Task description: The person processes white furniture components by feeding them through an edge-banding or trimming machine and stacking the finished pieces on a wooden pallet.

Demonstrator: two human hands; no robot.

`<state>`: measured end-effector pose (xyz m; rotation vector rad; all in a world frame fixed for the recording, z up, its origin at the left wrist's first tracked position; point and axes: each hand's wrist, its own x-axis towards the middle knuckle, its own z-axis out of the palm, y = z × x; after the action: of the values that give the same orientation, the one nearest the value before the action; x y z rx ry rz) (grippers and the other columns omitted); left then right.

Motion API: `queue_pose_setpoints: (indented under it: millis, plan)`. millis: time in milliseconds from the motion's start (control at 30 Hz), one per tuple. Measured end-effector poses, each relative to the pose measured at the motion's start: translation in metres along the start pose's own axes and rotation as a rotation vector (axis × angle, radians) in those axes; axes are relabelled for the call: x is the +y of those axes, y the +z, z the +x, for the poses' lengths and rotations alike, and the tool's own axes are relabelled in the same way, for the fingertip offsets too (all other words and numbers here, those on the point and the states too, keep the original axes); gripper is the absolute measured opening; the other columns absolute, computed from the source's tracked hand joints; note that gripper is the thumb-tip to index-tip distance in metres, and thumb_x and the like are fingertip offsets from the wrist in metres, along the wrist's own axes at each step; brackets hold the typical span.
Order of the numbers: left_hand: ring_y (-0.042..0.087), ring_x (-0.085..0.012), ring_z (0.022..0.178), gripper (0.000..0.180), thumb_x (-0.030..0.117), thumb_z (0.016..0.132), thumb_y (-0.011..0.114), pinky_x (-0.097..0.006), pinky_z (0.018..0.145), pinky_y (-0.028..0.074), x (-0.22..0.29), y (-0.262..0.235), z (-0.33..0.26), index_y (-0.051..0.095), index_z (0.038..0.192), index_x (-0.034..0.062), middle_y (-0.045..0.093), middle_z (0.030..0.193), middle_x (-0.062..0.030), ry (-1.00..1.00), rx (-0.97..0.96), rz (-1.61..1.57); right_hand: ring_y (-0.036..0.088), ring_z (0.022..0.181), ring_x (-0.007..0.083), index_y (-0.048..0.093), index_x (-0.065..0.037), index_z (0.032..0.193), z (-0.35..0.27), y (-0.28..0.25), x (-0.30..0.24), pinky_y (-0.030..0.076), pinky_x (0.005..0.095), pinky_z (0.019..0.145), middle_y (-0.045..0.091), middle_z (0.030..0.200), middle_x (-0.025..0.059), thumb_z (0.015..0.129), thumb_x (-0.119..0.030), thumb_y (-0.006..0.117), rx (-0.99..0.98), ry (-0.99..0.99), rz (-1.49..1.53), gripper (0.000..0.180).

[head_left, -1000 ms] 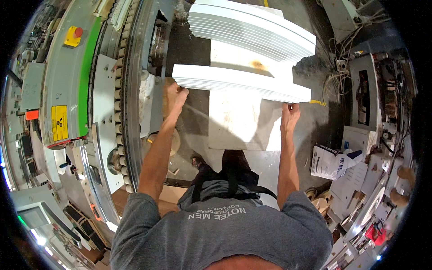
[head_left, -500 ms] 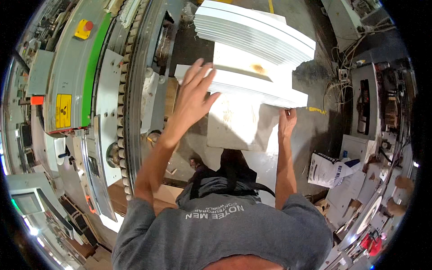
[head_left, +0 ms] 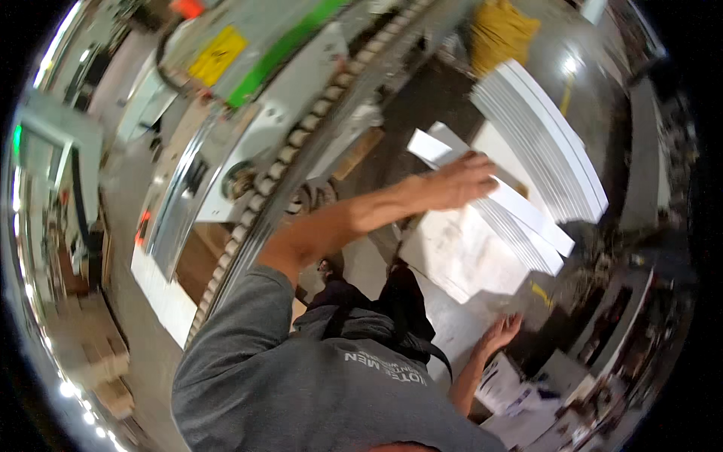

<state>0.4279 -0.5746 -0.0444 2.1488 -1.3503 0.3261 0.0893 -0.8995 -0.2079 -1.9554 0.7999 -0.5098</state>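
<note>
My left hand (head_left: 463, 181) reaches across the nearer stack of white strips (head_left: 520, 239), its fingers bent over the edge of the top white strip (head_left: 520, 209). That strip lies askew over the others, its near-left end sticking out past my hand; whether it is fully lifted I cannot tell. My right hand (head_left: 503, 330) is off the stack, low on the right, with loosely bent fingers and nothing in them. Beyond the nearer stack stands a taller stack of white strips (head_left: 538, 143). Both stacks rest on a pale, stained board (head_left: 452, 252).
A long machine with a roller track (head_left: 290, 151) and a green stripe (head_left: 282, 53) runs along my left. A yellow sack (head_left: 503, 34) lies beyond the stacks. At the lower right are a white bag (head_left: 501, 384) and clutter. Cardboard boxes (head_left: 94, 346) stand at the far left.
The view has swung round. My left hand has moved across onto the top strip, which now lies turned against its stack. My right hand has left the stack's near corner.
</note>
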Motion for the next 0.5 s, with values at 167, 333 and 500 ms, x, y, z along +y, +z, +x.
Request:
queue_pose_setpoints:
  millis: [167,333,500]
  plan:
    - [0.047,-0.0308,0.117,0.028,0.006,0.087,0.062,-0.043,0.102,0.042,0.090,-0.128,-0.109,0.063,0.114,-0.0022,0.055,0.119,-0.0160,-0.283,0.097,-0.050,0.061,0.115,0.0328,0.050,-0.002,0.143,-0.063,0.052,-0.104,0.053,0.0440,0.094,0.061,0.129,0.0262,0.097,-0.026,0.062,-0.278,-0.003,0.026,0.053]
    - [0.060,-0.0355,0.108,0.028,0.003,0.086,0.068,-0.047,0.091,0.050,0.174,-0.220,-0.322,0.068,0.114,0.0066,0.065,0.118,-0.0183,-0.722,0.263,0.354,0.062,0.110,0.0214,0.055,0.000,0.138,-0.137,0.161,-0.219,0.049,0.0337,0.095,0.064,0.126,0.0156,0.100,-0.010,0.058,-0.694,-0.208,0.142,0.039]
    - [0.058,-0.0357,0.094,0.031,-0.004,0.078,0.071,-0.045,0.081,0.050,0.231,-0.295,-0.474,0.068,0.109,-0.0003,0.064,0.113,-0.0189,-0.988,0.416,0.627,0.064,0.109,0.0196,0.056,0.001,0.135,-0.251,0.249,-0.336,0.054,0.0327,0.090,0.066,0.123,0.0120,0.096,0.000,0.060,-1.116,-0.690,0.334,0.039]
